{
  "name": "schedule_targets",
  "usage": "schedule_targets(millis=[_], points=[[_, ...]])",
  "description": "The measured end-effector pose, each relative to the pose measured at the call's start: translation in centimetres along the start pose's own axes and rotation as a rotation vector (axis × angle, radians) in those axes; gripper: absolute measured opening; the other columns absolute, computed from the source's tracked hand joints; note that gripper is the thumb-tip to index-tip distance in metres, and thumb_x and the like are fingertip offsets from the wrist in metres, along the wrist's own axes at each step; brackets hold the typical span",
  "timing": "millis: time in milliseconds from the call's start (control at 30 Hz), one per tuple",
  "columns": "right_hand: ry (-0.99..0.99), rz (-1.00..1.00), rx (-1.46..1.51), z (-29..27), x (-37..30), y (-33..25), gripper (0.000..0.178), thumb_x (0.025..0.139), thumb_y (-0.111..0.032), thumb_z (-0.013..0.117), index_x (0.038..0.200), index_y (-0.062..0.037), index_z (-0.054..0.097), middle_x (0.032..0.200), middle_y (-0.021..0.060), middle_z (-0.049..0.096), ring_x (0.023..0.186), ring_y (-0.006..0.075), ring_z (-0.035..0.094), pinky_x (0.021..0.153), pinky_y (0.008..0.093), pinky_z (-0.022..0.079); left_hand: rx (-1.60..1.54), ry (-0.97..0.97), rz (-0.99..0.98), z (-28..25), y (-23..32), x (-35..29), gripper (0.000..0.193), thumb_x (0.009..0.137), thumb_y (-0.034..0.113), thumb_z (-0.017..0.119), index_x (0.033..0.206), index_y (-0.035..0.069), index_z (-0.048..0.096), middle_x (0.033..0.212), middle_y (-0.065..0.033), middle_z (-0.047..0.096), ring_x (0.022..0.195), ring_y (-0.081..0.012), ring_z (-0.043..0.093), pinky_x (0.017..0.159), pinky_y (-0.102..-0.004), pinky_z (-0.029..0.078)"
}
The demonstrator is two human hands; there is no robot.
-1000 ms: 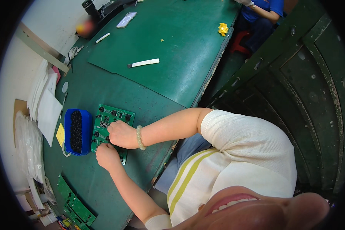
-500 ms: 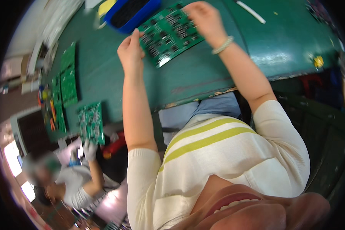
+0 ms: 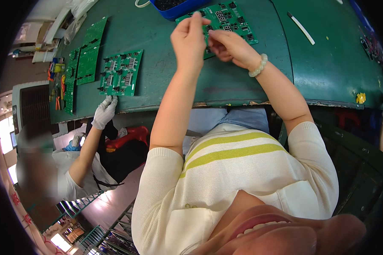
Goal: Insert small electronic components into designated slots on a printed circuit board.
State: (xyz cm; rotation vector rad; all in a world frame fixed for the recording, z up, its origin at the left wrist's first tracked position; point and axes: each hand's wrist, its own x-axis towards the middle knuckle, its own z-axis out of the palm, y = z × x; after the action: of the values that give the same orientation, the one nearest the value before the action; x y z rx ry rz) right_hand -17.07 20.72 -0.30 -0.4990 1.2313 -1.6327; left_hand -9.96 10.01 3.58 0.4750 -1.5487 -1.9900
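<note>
Head view: green workbench across the upper part of the scene, its worn front edge running just beyond your lap. On it, ahead of you, lies a green circuit board with dark components and digit displays, just to the right of a blue bin filled with small black parts. Your left hand is raised over the board's left portion, thumb and forefinger near each other; whether they grip anything cannot be told. Your right hand, beaded bracelet at its wrist, is over the board's near side, fingers curled and their tips toward the left hand; its grip and any contact with the board likewise cannot be told.

To your right lie a white-handled tool with a dark tip and a crumpled yellow piece. To your left, a co-worker's white-gloved hand is at the near edge of a second populated board, beside several green panels.
</note>
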Motion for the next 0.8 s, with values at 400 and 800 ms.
schedule_targets(millis=[400,800], points=[[0.233,-0.659,-1.636,-1.0,0.3,2.0,0.055,0.066,-0.038,0.072,0.109,-0.0101,0.053,0.093,0.0076,0.049,0.085,0.0244,0.056,0.071,0.0358,0.046,-0.472,-1.288,0.521,-3.8,19.8,-13.7,0.013,0.085,0.007,0.044,0.084,0.01,0.056,0.049,0.0043,0.044,0.038,-0.0018,0.034,0.036,-0.0164,0.016],[0.459,-0.604,-1.662,-6.0,0.5,0.0,0.043,0.071,-0.033,0.069,0.105,-0.0094,0.057,0.091,0.0086,0.054,0.086,0.0265,0.056,0.072,0.0359,0.046,0.088,-1.902,0.555,-9.3,19.0,-14.3,0.018,0.089,0.025,0.053,0.084,0.008,0.054,0.067,-0.0017,0.054,0.052,-0.0115,0.049,0.04,-0.0282,0.036]])
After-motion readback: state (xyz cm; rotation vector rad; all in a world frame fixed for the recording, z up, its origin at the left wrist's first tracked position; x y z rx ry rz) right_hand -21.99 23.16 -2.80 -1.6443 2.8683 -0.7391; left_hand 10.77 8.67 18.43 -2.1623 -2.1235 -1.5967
